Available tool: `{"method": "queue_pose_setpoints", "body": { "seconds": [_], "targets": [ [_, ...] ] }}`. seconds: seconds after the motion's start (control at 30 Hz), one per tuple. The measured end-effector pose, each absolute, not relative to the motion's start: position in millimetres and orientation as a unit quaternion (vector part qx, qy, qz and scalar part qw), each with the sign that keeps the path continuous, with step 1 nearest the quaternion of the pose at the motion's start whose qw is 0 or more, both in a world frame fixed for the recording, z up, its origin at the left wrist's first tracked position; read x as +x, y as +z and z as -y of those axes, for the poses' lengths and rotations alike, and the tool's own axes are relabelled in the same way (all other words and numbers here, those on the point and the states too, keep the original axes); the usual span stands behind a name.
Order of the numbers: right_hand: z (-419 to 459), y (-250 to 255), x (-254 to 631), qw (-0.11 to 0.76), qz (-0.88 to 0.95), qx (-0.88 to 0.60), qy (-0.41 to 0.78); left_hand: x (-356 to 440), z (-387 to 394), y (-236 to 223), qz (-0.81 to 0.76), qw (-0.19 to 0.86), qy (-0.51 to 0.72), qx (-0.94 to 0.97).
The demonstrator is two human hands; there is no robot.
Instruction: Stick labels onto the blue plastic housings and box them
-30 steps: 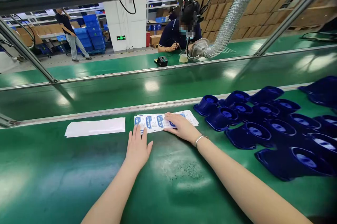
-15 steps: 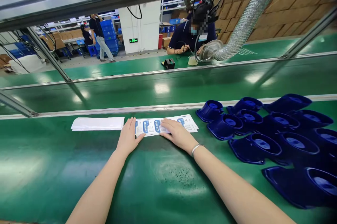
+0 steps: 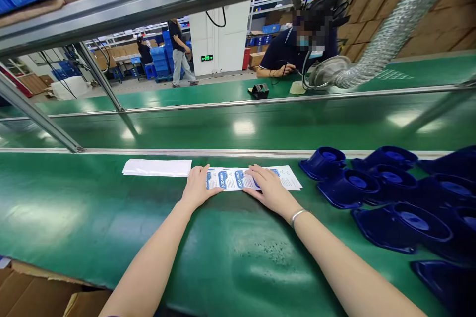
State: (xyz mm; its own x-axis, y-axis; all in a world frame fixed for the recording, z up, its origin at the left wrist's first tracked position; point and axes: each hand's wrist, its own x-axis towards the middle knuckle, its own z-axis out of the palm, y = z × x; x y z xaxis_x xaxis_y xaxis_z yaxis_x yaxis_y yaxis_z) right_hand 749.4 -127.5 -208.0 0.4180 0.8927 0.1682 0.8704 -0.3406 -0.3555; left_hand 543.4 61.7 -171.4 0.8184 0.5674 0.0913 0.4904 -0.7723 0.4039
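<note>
The printed label sheets [image 3: 230, 181] lie on the green tabletop [image 3: 74, 208], near its far rail, in a slightly uneven stack. The left hand [image 3: 197, 189] wraps their left end, fingers toward the far edge and thumb along the near one. The right hand [image 3: 271, 190] lies over the right part, its fingers stretched across the print, its thumb by the near edge — a two-sided hold that probably steadies the stack and presses it flat. Whether either hand's fingers truly pinch the paper, I cannot tell. White paper strips [image 3: 156, 167] rest just left of the left hand, likely set apart so they don't mix with the labels. Blue plastic housings [image 3: 348, 188] crowd the right side — presumably grouped there to leave the middle free for the hands.
</note>
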Motion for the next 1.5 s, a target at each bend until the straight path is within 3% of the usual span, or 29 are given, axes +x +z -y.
{"method": "queue_pose_setpoints", "body": {
  "seconds": [0.27,0.9,1.13,1.3,1.5],
  "targets": [
    [139.9,-199.2,762.6,0.172,0.261,-0.949,0.047,541.1,-71.9,-180.9,-0.269,0.189,0.12,0.937],
    [134.8,-198.8,728.5,0.211,0.372,-0.903,0.048,524.6,-75.1,-169.5,-0.225,0.231,0.168,0.932],
    [133.8,-203.7,737.1,0.208,0.463,-0.847,-0.16,525.3,-66.8,-164.6,-0.202,0.29,0.249,0.902],
    [137.6,-175.4,726.0,0.198,0.544,-0.751,-0.317,520.8,-56.3,-147.3,-0.149,0.342,0.3,0.878],
    [160.2,-147.5,711.5,0.239,0.654,-0.646,-0.313,481.3,-18.8,-128.0,-0.071,0.348,0.285,0.89]
  ]
}}
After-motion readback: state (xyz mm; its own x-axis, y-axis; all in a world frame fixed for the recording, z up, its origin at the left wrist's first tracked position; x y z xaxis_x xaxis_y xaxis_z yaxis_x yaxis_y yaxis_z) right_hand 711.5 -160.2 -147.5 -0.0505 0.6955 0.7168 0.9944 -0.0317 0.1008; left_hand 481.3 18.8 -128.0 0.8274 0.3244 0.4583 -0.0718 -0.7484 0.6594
